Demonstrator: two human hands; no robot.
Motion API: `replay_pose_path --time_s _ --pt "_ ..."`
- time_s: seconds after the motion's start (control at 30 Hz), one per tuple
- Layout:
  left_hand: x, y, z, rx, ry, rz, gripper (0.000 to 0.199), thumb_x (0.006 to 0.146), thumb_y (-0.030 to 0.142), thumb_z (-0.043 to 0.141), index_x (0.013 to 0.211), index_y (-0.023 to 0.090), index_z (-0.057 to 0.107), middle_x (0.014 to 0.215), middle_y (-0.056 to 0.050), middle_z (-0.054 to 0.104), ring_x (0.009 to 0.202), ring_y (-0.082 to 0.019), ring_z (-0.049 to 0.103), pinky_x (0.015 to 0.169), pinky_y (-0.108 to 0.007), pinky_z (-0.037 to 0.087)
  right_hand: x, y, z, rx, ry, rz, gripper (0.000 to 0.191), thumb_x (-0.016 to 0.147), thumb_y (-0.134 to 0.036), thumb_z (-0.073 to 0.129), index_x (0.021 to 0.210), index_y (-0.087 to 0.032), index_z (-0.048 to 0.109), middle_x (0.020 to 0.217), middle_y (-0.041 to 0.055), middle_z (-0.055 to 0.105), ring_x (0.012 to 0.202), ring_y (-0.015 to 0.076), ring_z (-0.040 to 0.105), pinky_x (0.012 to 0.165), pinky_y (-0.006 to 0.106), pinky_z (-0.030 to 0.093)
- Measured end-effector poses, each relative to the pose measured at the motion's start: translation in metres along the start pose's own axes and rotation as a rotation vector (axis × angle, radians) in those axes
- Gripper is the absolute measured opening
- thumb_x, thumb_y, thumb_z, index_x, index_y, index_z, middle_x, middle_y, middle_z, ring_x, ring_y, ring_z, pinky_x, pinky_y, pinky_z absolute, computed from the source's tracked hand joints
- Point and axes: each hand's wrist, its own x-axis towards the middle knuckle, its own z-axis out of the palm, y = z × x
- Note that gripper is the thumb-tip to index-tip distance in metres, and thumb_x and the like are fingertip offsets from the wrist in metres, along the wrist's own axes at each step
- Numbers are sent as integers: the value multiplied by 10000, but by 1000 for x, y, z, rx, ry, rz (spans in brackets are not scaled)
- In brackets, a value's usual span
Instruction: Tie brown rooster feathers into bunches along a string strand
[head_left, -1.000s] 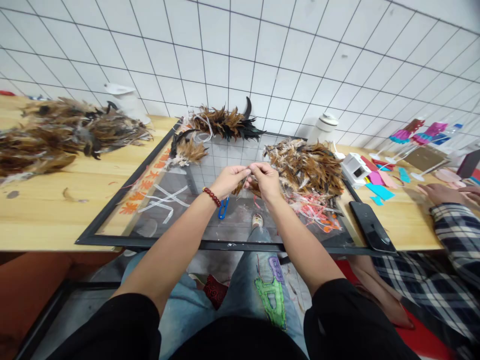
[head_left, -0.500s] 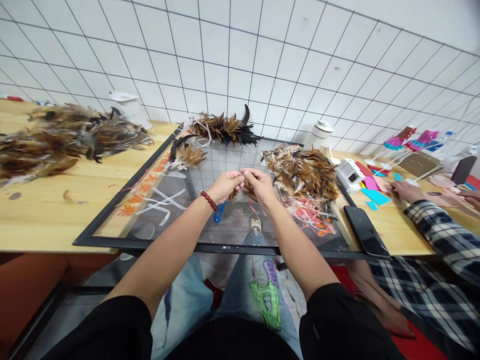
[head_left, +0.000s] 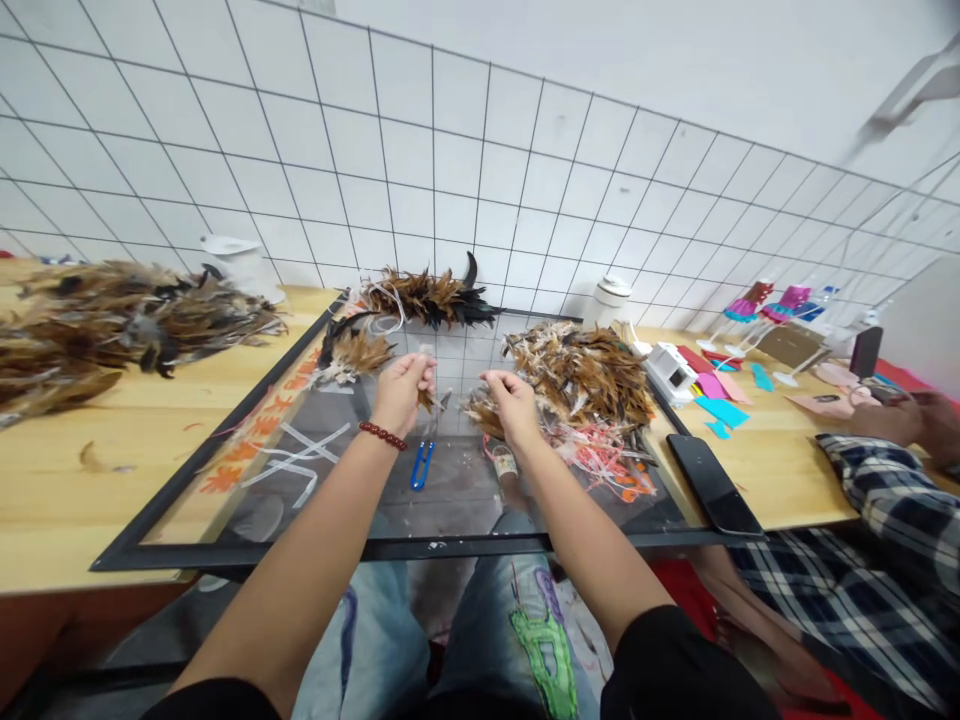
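My left hand, with a beaded bracelet at the wrist, is closed, and the tip of a small brown feather shows below its fingers. Thumb and forefinger of my right hand are pinched together a short way to the right; whatever is between them is too small to make out. Blue-handled thread snips lie on the glass panel under my hands. To the right sits a heap of brown feathers, with pink and white strings in front. A dark feather bundle lies at the back.
More feathers cover the table's left side. White strips lie on the glass. A phone rests across its right edge, near a small white device. At the right, a co-worker's hands are beside coloured pieces.
My hands, together before, are now apart, the left one moved leftward. The snips show more fully between them. The head view has tilted up, and the co-worker's hands have shifted.
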Motion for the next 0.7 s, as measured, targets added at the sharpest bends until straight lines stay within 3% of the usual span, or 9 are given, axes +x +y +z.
replay_pose_path --time_s 0.1,0.2,0.3,0.4,0.57,0.7 --pt "12 4 -11 -81 300 55 160 765 279 592 685 155 530 520 67 404 377 -21 269 382 -152 238 0 1 -3 -173 -9 -75 198 799 -340 580 818 -183 700 787 11 656 779 135 583 779 270 445" --pt "16 3 -16 -72 412 41 171 773 295 570 687 161 508 516 76 393 355 -20 254 361 -159 186 2 -10 0 -571 -257 -187 157 808 -228 562 832 -212 715 856 26 673 822 151 599 784 273 440" --pt "14 -1 -15 -36 396 22 169 778 299 565 704 156 516 521 77 400 354 -18 256 367 -161 197 13 -26 11 -1039 -495 -264 203 813 -181 543 867 -255 724 935 34 685 877 176 607 770 282 427" --pt "10 -2 -11 -4 370 25 208 774 341 583 713 152 523 528 75 404 356 -17 268 373 -161 203 33 -31 28 -1297 -560 -277 242 824 -180 529 955 -268 713 1012 52 681 926 206 610 761 304 419" --pt "9 -4 -9 7 342 3 233 769 368 595 710 155 522 516 75 397 355 -25 261 371 -168 190 51 -13 46 -1362 -703 -260 208 813 -230 573 969 -282 699 1058 45 669 964 228 609 727 296 410" --pt "11 -11 -9 78 303 -7 188 787 324 568 709 154 545 524 70 409 368 -37 279 382 -176 208 41 -10 48 -1427 -717 -383 208 846 -159 489 941 -215 666 1042 89 661 939 219 607 745 297 393"
